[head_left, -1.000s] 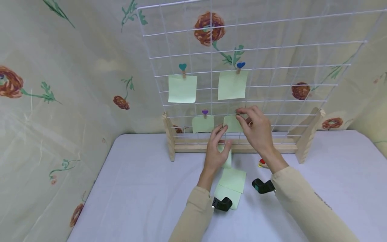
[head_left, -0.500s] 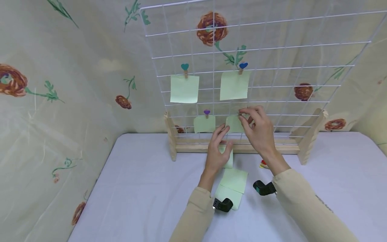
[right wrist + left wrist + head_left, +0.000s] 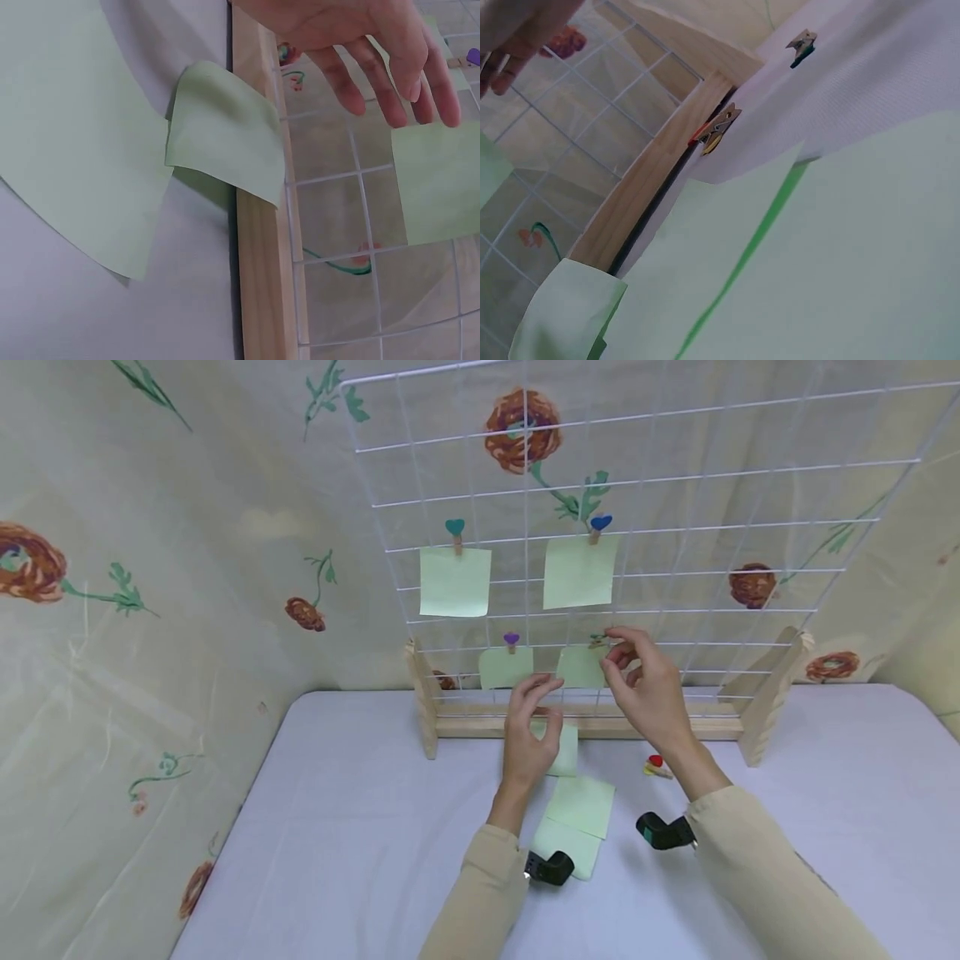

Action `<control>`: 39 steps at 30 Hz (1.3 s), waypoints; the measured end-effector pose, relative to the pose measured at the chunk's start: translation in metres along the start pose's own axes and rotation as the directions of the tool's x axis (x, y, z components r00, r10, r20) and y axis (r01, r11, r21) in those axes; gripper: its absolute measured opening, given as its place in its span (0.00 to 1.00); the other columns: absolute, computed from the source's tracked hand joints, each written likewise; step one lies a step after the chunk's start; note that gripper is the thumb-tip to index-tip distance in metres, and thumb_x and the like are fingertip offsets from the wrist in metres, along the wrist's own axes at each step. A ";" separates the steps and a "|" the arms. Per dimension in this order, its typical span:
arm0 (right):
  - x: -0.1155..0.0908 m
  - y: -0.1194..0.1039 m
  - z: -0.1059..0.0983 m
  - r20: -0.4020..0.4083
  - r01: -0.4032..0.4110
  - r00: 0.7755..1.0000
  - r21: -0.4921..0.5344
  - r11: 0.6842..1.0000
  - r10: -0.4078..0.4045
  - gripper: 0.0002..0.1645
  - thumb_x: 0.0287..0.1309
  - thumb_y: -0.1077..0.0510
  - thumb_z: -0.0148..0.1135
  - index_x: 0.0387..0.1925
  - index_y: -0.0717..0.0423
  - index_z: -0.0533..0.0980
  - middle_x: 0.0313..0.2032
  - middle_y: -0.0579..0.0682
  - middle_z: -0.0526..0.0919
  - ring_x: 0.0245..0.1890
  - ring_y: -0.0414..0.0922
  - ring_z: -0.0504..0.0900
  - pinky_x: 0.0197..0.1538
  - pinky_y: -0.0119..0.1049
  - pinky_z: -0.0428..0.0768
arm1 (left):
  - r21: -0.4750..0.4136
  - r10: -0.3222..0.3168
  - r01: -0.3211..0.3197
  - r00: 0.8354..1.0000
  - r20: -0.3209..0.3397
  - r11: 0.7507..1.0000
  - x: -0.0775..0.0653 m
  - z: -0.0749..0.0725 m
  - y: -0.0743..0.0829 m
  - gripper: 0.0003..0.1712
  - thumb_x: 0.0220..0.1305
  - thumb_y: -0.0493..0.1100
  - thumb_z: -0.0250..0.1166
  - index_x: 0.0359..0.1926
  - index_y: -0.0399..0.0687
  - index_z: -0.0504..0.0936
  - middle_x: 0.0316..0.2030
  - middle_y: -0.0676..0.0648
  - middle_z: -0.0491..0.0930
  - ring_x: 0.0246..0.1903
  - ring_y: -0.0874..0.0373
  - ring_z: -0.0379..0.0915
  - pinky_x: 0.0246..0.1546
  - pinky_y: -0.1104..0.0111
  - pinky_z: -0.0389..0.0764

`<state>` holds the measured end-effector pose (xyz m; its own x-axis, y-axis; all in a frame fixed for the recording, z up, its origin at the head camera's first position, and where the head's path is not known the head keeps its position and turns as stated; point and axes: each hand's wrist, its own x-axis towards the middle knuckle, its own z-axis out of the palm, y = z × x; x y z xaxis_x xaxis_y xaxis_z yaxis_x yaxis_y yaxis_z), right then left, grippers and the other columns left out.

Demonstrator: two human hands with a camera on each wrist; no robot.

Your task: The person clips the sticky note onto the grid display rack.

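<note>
A pale green paper note (image 3: 580, 667) hangs low on the white wire grid (image 3: 697, 573), with a small dark green clip (image 3: 597, 640) at its top edge. My right hand (image 3: 647, 689) is just right of this clip, its fingers loosely bent and holding nothing. Below the note's left corner is my left hand (image 3: 529, 735), fingers spread and relaxed; the right wrist view shows its fingertips close to the note's edge. A second low note (image 3: 506, 668) hangs from a purple heart clip (image 3: 512, 639). Two higher notes hang from teal (image 3: 454, 527) and blue (image 3: 601, 522) heart clips.
Wooden feet and a wooden bar (image 3: 480, 727) hold the grid upright on a white-covered table (image 3: 360, 827). Loose green notes (image 3: 581, 806) lie in front, one leaning on the bar. Red and yellow clothespins (image 3: 718, 129) and a dark clothespin (image 3: 802, 46) lie on the table.
My right hand has let go of the dark green clip and moved right, so the clip now shows. My left hand has drawn left and down from the note.
</note>
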<state>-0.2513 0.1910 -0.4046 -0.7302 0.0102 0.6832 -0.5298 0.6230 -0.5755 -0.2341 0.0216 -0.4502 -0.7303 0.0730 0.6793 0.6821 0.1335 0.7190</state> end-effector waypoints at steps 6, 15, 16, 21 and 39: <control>-0.008 0.007 -0.003 -0.012 -0.041 0.999 0.050 0.998 0.041 0.22 0.56 0.70 0.59 0.54 0.60 0.71 0.31 0.54 0.78 0.33 0.35 0.71 0.28 0.20 0.69 | 0.007 -0.046 0.046 0.999 -0.001 0.999 -0.006 0.003 -0.020 0.18 0.54 0.24 0.59 0.48 0.33 0.78 0.47 0.35 0.75 0.49 0.44 0.72 0.41 0.67 0.81; -0.030 0.021 -0.002 0.018 -0.113 0.994 0.024 0.993 0.112 0.14 0.57 0.68 0.58 0.46 0.62 0.76 0.32 0.52 0.78 0.33 0.32 0.70 0.29 0.17 0.68 | 0.081 -0.126 0.122 0.991 0.045 0.989 -0.019 0.003 -0.052 0.16 0.60 0.35 0.60 0.50 0.48 0.80 0.48 0.47 0.77 0.50 0.50 0.72 0.44 0.62 0.78; -0.032 0.022 -0.002 0.024 -0.117 0.993 0.021 0.993 0.117 0.12 0.58 0.68 0.58 0.45 0.62 0.76 0.33 0.52 0.78 0.33 0.32 0.70 0.29 0.17 0.68 | 0.096 -0.131 0.126 0.990 0.050 0.987 -0.021 0.002 -0.053 0.16 0.59 0.36 0.60 0.50 0.48 0.79 0.48 0.47 0.77 0.50 0.50 0.72 0.44 0.62 0.77; -0.046 0.024 -0.003 0.060 -0.138 0.989 0.009 0.990 0.137 0.07 0.59 0.67 0.57 0.39 0.61 0.79 0.35 0.51 0.79 0.34 0.30 0.70 0.30 0.17 0.69 | 0.161 -0.163 0.151 0.985 0.063 0.975 -0.028 -0.002 -0.057 0.17 0.59 0.36 0.60 0.50 0.49 0.79 0.49 0.49 0.76 0.52 0.55 0.71 0.48 0.65 0.74; -0.103 0.004 -0.013 0.026 -0.258 0.966 0.062 0.964 0.257 0.09 0.51 0.76 0.58 0.32 0.66 0.79 0.32 0.55 0.79 0.30 0.36 0.73 0.29 0.16 0.71 | 0.335 -0.257 0.163 0.932 0.256 0.928 -0.041 0.002 -0.062 0.32 0.56 0.51 0.68 0.62 0.64 0.70 0.58 0.54 0.69 0.61 0.58 0.62 0.62 0.54 0.61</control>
<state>-0.1725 0.2027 -0.4716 -0.8528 0.1492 0.5005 -0.3491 0.5500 -0.7587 -0.2464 0.0126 -0.5234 -0.8653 0.2872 0.4108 0.5009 0.4668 0.7289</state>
